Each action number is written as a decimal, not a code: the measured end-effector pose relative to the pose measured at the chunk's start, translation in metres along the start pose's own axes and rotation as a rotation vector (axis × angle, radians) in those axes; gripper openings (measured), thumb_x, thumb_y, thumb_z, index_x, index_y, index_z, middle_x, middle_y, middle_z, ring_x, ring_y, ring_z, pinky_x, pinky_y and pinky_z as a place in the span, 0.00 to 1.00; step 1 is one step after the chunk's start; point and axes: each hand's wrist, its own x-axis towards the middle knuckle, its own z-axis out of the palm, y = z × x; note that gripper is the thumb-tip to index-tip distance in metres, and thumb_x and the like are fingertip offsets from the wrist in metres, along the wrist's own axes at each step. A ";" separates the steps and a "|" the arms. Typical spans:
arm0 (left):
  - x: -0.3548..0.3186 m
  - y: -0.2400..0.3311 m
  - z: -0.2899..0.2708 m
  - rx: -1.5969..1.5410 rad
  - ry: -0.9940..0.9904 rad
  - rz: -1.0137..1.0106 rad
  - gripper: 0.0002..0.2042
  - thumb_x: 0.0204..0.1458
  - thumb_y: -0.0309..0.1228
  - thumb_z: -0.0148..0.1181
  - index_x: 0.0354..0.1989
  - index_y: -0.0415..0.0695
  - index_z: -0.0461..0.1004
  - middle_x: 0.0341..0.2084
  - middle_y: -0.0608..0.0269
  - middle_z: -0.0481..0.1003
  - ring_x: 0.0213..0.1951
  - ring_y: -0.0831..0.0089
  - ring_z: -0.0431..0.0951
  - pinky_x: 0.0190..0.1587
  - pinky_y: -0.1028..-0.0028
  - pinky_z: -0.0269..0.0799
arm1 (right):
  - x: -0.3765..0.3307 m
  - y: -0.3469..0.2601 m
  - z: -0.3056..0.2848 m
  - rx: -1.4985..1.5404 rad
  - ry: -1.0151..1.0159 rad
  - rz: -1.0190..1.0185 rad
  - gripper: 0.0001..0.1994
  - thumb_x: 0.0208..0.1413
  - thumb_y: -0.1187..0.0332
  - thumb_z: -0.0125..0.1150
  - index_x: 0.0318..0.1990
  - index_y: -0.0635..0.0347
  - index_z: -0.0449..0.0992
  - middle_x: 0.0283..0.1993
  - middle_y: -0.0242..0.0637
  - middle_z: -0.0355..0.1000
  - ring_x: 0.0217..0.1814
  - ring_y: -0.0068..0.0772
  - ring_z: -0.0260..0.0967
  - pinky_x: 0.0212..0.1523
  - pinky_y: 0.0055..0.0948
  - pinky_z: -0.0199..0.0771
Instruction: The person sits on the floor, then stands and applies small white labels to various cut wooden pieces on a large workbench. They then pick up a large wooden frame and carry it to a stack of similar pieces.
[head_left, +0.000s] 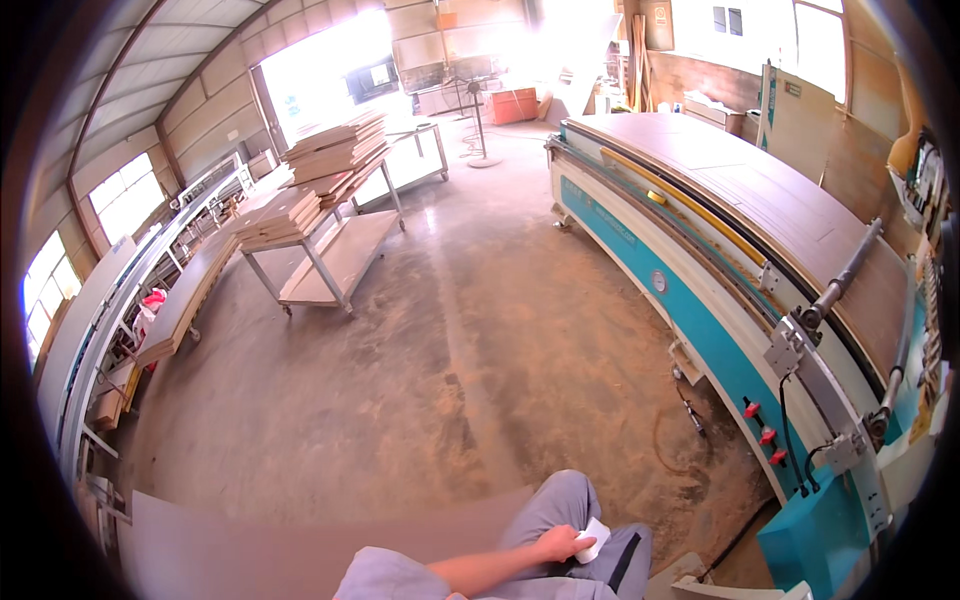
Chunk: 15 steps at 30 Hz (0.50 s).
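My left hand (562, 543) rests over my lap, its forearm reaching in from the lower left out of a grey sleeve. Its fingers are closed on a small white thing (594, 540) that looks like folded paper or a cloth; its exact kind is too small to tell. Under the hand are my grey trousers (566, 497), with a dark strip along one leg. My right hand does not show. Beside my lap on the left lies a flat brown panel (300, 545), blurred near the lower edge.
A long teal and white machine (640, 250) with brown boards on top runs along the right, with red knobs (767, 437) near its close end. Stacked boards (280, 215) lie on a wheeled cart (335, 265) at the left. A fan on a stand (478, 125) is farther back.
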 end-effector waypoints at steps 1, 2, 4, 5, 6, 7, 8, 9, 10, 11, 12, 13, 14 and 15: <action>0.000 0.000 0.000 -0.008 -0.007 -0.001 0.33 0.49 0.59 0.45 0.20 0.36 0.76 0.11 0.56 0.72 0.16 0.66 0.75 0.26 0.68 0.70 | -0.003 0.003 0.006 -0.004 -0.030 0.031 0.15 0.50 0.55 0.48 0.40 0.54 0.65 0.39 0.36 0.63 0.38 0.33 0.61 0.35 0.34 0.61; 0.000 0.001 -0.001 -0.017 -0.015 -0.002 0.33 0.49 0.60 0.45 0.20 0.36 0.76 0.11 0.55 0.72 0.16 0.66 0.75 0.26 0.67 0.70 | -0.001 0.009 0.011 -0.006 -0.059 0.058 0.15 0.50 0.55 0.48 0.40 0.54 0.65 0.38 0.35 0.63 0.37 0.33 0.61 0.34 0.33 0.61; 0.002 -0.004 0.005 -0.012 -0.012 0.008 0.33 0.49 0.60 0.45 0.20 0.36 0.76 0.11 0.55 0.73 0.17 0.66 0.75 0.27 0.67 0.71 | 0.000 0.013 0.020 -0.009 -0.108 0.102 0.14 0.50 0.56 0.48 0.39 0.54 0.64 0.37 0.35 0.63 0.36 0.33 0.60 0.33 0.33 0.61; 0.008 -0.014 0.013 0.001 -0.002 0.019 0.33 0.49 0.60 0.44 0.21 0.36 0.77 0.12 0.55 0.73 0.17 0.66 0.75 0.27 0.67 0.71 | -0.001 0.015 0.021 -0.015 -0.131 0.122 0.14 0.50 0.56 0.48 0.38 0.54 0.64 0.37 0.35 0.63 0.36 0.33 0.60 0.33 0.33 0.61; 0.015 -0.012 0.009 0.027 0.020 0.046 0.33 0.49 0.60 0.44 0.21 0.36 0.77 0.12 0.55 0.73 0.17 0.66 0.76 0.27 0.67 0.71 | -0.001 0.019 0.023 -0.009 -0.152 0.144 0.13 0.50 0.56 0.48 0.38 0.54 0.64 0.36 0.35 0.63 0.35 0.33 0.60 0.32 0.33 0.61; 0.018 -0.011 0.005 0.024 0.011 0.041 0.33 0.49 0.60 0.44 0.22 0.36 0.77 0.12 0.54 0.73 0.17 0.65 0.76 0.27 0.67 0.71 | -0.001 0.022 0.025 -0.005 -0.169 0.164 0.13 0.50 0.57 0.48 0.37 0.54 0.64 0.36 0.35 0.63 0.35 0.32 0.60 0.32 0.33 0.61; 0.014 -0.007 0.003 0.021 -0.011 0.036 0.33 0.49 0.59 0.44 0.22 0.36 0.77 0.12 0.54 0.73 0.17 0.65 0.76 0.27 0.67 0.71 | -0.001 0.023 0.023 -0.003 -0.170 0.181 0.12 0.50 0.57 0.48 0.37 0.54 0.64 0.35 0.35 0.63 0.34 0.32 0.60 0.31 0.32 0.60; 0.010 -0.002 0.000 0.018 -0.033 0.030 0.33 0.49 0.59 0.44 0.23 0.36 0.77 0.13 0.54 0.74 0.17 0.65 0.76 0.27 0.67 0.71 | 0.001 0.025 0.023 -0.004 -0.174 0.197 0.12 0.50 0.57 0.48 0.36 0.54 0.64 0.35 0.35 0.63 0.34 0.32 0.60 0.31 0.32 0.60; 0.006 0.001 -0.002 0.026 -0.028 0.002 0.32 0.49 0.59 0.44 0.24 0.35 0.77 0.12 0.55 0.73 0.17 0.66 0.76 0.27 0.68 0.71 | 0.001 0.029 0.021 -0.003 -0.181 0.219 0.12 0.50 0.58 0.48 0.36 0.54 0.64 0.34 0.35 0.63 0.33 0.32 0.60 0.30 0.32 0.60; 0.005 0.002 -0.002 0.006 -0.019 0.002 0.32 0.49 0.59 0.45 0.23 0.35 0.77 0.12 0.55 0.73 0.17 0.66 0.75 0.27 0.68 0.71 | 0.001 0.033 0.020 -0.005 -0.188 0.239 0.11 0.50 0.58 0.48 0.36 0.54 0.64 0.33 0.35 0.63 0.33 0.32 0.59 0.30 0.32 0.60; 0.004 0.003 -0.003 -0.013 -0.010 0.002 0.32 0.49 0.59 0.45 0.23 0.35 0.77 0.12 0.55 0.73 0.17 0.67 0.75 0.26 0.68 0.71 | 0.002 0.035 0.020 -0.005 -0.189 0.255 0.11 0.50 0.58 0.48 0.35 0.54 0.63 0.33 0.35 0.62 0.32 0.32 0.59 0.29 0.32 0.60; 0.003 0.003 -0.001 -0.034 -0.005 0.000 0.32 0.49 0.59 0.45 0.23 0.35 0.77 0.12 0.56 0.72 0.16 0.67 0.75 0.26 0.68 0.71 | 0.003 0.040 0.019 -0.010 -0.195 0.270 0.11 0.50 0.58 0.48 0.35 0.54 0.63 0.32 0.35 0.62 0.31 0.32 0.59 0.29 0.32 0.60; 0.003 0.002 0.000 -0.031 -0.013 -0.003 0.32 0.49 0.59 0.45 0.22 0.35 0.77 0.12 0.56 0.72 0.16 0.67 0.75 0.26 0.69 0.71 | 0.003 0.042 0.017 -0.012 -0.192 0.289 0.10 0.50 0.59 0.47 0.34 0.54 0.63 0.32 0.34 0.62 0.31 0.32 0.59 0.28 0.31 0.60; 0.004 0.001 0.000 -0.026 -0.021 -0.005 0.32 0.49 0.59 0.46 0.22 0.35 0.77 0.11 0.57 0.72 0.16 0.68 0.75 0.26 0.69 0.70 | 0.003 0.045 0.013 -0.014 -0.191 0.308 0.10 0.50 0.59 0.47 0.34 0.54 0.63 0.31 0.34 0.62 0.30 0.31 0.59 0.28 0.31 0.60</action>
